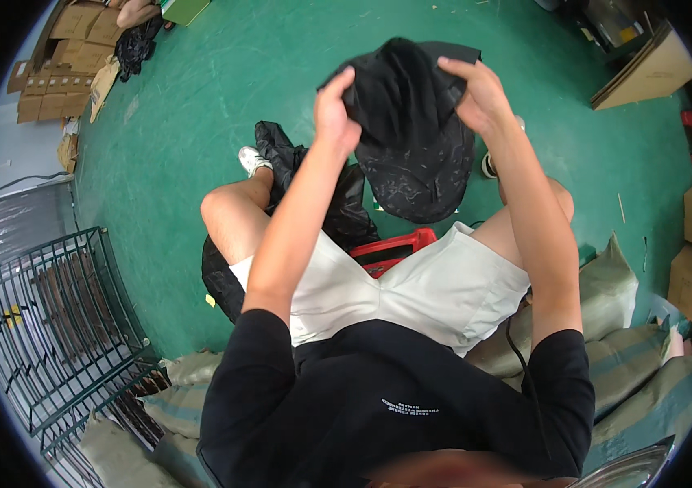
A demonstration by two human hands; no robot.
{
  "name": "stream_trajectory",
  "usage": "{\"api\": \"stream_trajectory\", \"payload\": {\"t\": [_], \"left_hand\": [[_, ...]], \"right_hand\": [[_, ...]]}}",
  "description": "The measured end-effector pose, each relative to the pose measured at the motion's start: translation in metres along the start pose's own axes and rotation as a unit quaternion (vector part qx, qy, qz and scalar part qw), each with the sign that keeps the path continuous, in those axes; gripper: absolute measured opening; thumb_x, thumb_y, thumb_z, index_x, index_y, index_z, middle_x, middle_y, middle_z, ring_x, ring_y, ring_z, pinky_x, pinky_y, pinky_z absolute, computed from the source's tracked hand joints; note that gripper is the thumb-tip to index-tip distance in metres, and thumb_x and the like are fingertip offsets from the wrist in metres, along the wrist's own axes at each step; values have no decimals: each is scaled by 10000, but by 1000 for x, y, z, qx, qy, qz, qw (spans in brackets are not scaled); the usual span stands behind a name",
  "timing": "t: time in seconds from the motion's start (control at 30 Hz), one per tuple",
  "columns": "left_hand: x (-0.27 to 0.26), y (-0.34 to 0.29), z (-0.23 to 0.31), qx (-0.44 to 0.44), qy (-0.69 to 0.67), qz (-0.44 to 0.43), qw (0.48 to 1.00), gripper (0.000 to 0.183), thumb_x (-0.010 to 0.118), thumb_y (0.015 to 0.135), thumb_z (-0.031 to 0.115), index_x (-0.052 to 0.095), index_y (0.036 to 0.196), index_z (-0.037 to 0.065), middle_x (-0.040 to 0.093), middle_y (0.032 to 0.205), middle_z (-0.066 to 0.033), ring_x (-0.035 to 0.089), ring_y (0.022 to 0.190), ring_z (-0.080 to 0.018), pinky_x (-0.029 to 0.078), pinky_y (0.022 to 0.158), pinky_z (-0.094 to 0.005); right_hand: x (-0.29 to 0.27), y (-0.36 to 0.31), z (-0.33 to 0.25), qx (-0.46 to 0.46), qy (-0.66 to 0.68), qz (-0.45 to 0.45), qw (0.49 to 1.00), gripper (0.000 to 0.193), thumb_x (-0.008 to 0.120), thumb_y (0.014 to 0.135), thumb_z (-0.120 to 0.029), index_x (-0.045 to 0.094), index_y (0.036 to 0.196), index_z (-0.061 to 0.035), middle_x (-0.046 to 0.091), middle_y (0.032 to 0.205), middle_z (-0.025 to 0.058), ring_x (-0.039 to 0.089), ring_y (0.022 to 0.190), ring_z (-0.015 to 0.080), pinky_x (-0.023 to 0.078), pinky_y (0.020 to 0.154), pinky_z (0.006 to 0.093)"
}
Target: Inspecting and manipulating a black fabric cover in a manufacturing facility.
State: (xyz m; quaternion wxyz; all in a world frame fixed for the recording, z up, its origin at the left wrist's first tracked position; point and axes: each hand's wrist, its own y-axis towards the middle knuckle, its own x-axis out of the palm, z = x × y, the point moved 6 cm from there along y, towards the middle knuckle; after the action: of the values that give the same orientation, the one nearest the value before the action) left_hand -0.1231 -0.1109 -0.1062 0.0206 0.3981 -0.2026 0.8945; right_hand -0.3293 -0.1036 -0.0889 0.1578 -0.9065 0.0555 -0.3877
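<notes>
Both arms reach forward, holding up a black cloth item [419, 175] above the floor between my knees. Its upper part is plain, folded black fabric, while the rounded lower part hangs down and carries a faint grey pattern. I cannot tell its exact kind. My left hand [334, 118] grips its left edge, with the thumb on the near side. At the upper right edge, my right hand [480, 93] pinches the cloth between thumb and fingers. The fingertips behind the cloth are hidden.
A red plastic stool [399, 248] shows between my thighs, with black plastic bags [350, 207] beside my left leg. A green wire rack [61, 317] stands at left. Stuffed woven sacks [630, 358] lie behind me. Cardboard boxes [77, 57] are stacked at the far left.
</notes>
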Motion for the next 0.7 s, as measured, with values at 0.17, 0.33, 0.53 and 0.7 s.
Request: {"api": "stream_trajectory", "payload": {"t": [0.17, 0.33, 0.53, 0.7], "left_hand": [[65, 74, 57, 54, 26, -110, 992, 332, 453, 951, 223, 634, 1047, -38, 685, 1083, -149, 650, 1008, -290, 478, 967, -428], [52, 118, 70, 118, 69, -42, 990, 306, 503, 954, 205, 639, 1061, -48, 676, 1104, -154, 651, 1003, -297, 483, 953, -422], [-95, 125, -28, 41, 220, 226, 948, 438, 704, 858, 218, 597, 1079, -145, 647, 1100, -203, 620, 973, -269, 494, 885, -403], [-204, 100, -98, -28, 417, 290, 861, 623, 728, 842, 291, 532, 1205, -177, 605, 1205, -285, 585, 1144, -343, 442, 961, -397]], "right_hand": [[16, 58, -60, -83, 52, 13, 995, 237, 583, 913, -35, 579, 1130, 60, 645, 1121, 172, 647, 1005, 287, 536, 904, 435], [-15, 91, -79, -169, -19, 174, 970, 352, 616, 937, -153, 478, 1210, 21, 627, 1061, 158, 649, 909, 276, 549, 784, 416], [-146, 127, 36, -23, -118, 363, 924, 484, 729, 841, -188, 559, 1171, 124, 618, 1186, 210, 623, 1023, 305, 497, 894, 418], [-228, 72, 107, 39, -392, 428, 814, 431, 750, 817, -265, 652, 1043, 88, 669, 1087, 223, 647, 1013, 321, 488, 876, 392]]}}
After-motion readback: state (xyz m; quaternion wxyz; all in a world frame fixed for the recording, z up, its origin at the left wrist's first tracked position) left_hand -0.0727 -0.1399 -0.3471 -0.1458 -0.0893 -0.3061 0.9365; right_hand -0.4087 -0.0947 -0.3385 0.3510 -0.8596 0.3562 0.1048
